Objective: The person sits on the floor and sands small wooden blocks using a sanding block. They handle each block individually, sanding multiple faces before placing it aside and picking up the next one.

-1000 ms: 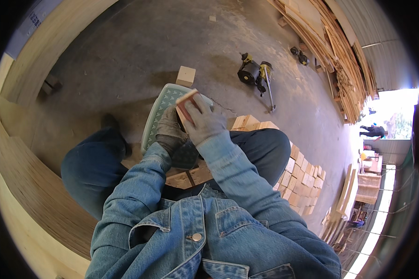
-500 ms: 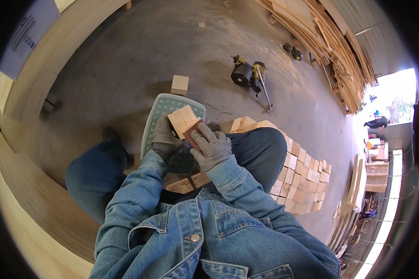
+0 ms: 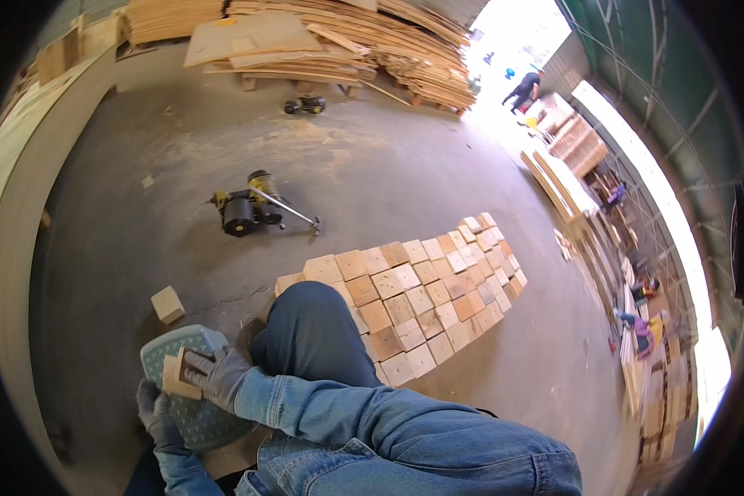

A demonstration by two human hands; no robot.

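Observation:
My left hand (image 3: 157,416), in a grey glove, grips a small pale wooden block (image 3: 173,377) at its near side, over a green-grey plastic stool (image 3: 215,419). My right hand (image 3: 225,379), also gloved, holds a flat reddish-brown sanding block (image 3: 195,364) against the wooden block's right side. Part of the sanding block is hidden under my right fingers. Just beyond the stool, a loose wooden block (image 3: 168,305) rests on the concrete floor. Right of my knee lies a wide array of similar wooden blocks (image 3: 413,302), set close together in rows.
A yellow and black power tool (image 3: 252,207) lies on the floor ahead, with a smaller dark tool (image 3: 305,105) farther off. Stacked boards (image 3: 347,58) line the back. A long pale wooden panel (image 3: 37,182) stands at left. A person (image 3: 524,89) bends near the bright doorway.
My view has swung to the right, so the stool and hands now appear at lower left and more of the block array shows. Both hands keep hold of the wooden block and sanding block.

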